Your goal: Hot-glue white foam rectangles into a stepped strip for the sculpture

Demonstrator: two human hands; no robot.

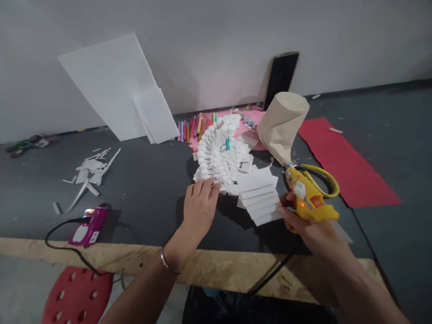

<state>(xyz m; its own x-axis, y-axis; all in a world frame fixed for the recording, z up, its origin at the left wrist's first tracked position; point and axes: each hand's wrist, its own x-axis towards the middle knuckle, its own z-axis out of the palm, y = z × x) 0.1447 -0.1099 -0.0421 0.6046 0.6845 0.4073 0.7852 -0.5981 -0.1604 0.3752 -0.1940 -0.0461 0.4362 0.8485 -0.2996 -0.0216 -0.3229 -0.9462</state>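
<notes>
My left hand [200, 207] has its fingers closed over the near edge of a white craft model [219, 153], built of many small rounded pieces in a curved shape with a small teal piece on it. My right hand [303, 222] is wrapped around a yellow hot glue gun [310, 202] with an orange light glowing on its side. At that hand's thumb tip is a white stepped piece [258, 195], with layered strips like stairs; I cannot tell whether the thumb pinches it or only touches it. Yellow-handled scissors [326, 180] lie just behind the glue gun.
A beige cone-like paper form [283, 123] stands before a leaning phone [281, 78]. Red paper [351, 164] lies right. Crayons [199, 126] sit behind the model. White boards [111, 90] lean on the wall. Scraps [92, 168] and a purple cabled device [88, 227] lie left.
</notes>
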